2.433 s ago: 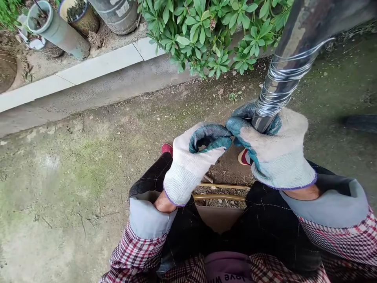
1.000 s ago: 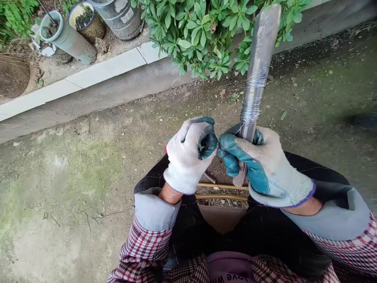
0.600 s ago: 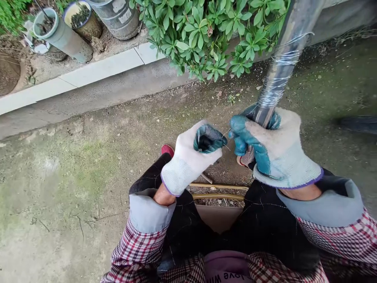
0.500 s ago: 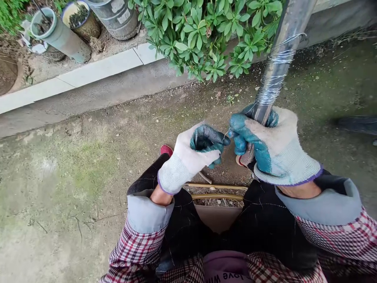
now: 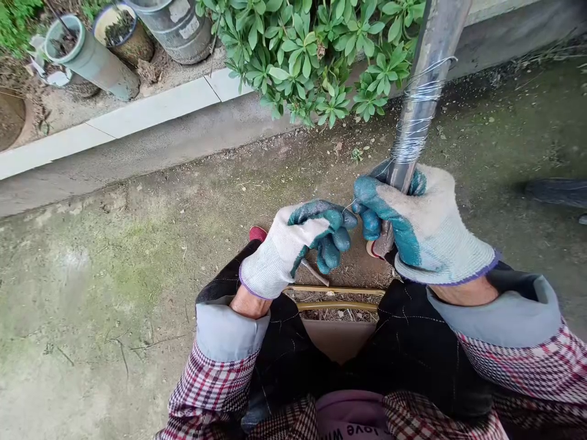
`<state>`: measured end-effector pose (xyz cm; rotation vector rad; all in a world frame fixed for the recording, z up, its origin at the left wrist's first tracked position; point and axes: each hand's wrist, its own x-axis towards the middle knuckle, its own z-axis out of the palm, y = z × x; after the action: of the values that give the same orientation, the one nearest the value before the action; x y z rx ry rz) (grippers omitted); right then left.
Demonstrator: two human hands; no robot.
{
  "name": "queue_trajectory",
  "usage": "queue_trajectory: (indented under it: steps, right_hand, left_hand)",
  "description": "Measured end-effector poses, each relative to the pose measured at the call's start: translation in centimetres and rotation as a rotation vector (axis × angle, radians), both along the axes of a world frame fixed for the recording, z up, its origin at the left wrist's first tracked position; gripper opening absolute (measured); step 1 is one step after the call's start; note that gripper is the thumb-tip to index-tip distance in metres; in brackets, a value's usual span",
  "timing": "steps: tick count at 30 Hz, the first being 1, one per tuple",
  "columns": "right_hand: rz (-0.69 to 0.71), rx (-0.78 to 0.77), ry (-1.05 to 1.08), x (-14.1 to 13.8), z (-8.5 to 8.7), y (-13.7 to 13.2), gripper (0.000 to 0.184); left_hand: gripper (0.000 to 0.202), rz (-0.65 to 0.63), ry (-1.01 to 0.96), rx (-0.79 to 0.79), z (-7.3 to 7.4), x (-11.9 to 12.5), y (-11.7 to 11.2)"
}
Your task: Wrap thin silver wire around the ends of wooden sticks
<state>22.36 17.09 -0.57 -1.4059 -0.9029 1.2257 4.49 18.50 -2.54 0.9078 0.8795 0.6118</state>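
Observation:
My right hand [image 5: 413, 214], in a white and teal work glove, is wrapped round the lower end of a dark pole [image 5: 433, 49]. Thin silvery wire [image 5: 410, 143] is wound in many turns about the pole just above that hand. A short strand runs from the right fingers to my left hand [image 5: 312, 235], gloved the same way, whose thumb and forefinger pinch it. The other left fingers curl downward. Between the hands there is only a narrow gap. The pole leans up to the right, its top out of view.
A leafy green bush [image 5: 316, 55] overhangs a low wall with a white tiled ledge [image 5: 151, 113]. Several old pots stand behind it, including a pale green one [image 5: 92, 58]. Below my hands are yellowish bars [image 5: 339, 305] between my knees. A dark object [image 5: 557, 190] lies at the right.
My left hand has turned over, its fingers now pointing more downward, still at the wire. The pole and right hand have shifted slightly left in view.

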Motion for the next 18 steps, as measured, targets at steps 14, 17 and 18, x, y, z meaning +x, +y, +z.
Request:
queue_trajectory:
  steps: [14,17,18]
  right_hand:
    - [0.208,-0.179,0.065,1.9,-2.1,1.6,0.027]
    - [0.253,-0.154,0.123,2.9,-2.9,1.5,0.031]
    - [0.269,-0.142,0.143,3.2,-3.1,1.4,0.033]
  left_hand:
    - [0.023,0.096,0.179,0.103,-1.2,-0.2,0.6]
    - [0.027,0.174,0.179,0.085,-1.7,-0.3,0.2]
    - [0.029,0.186,0.185,0.079,-2.0,-0.3,-0.1]
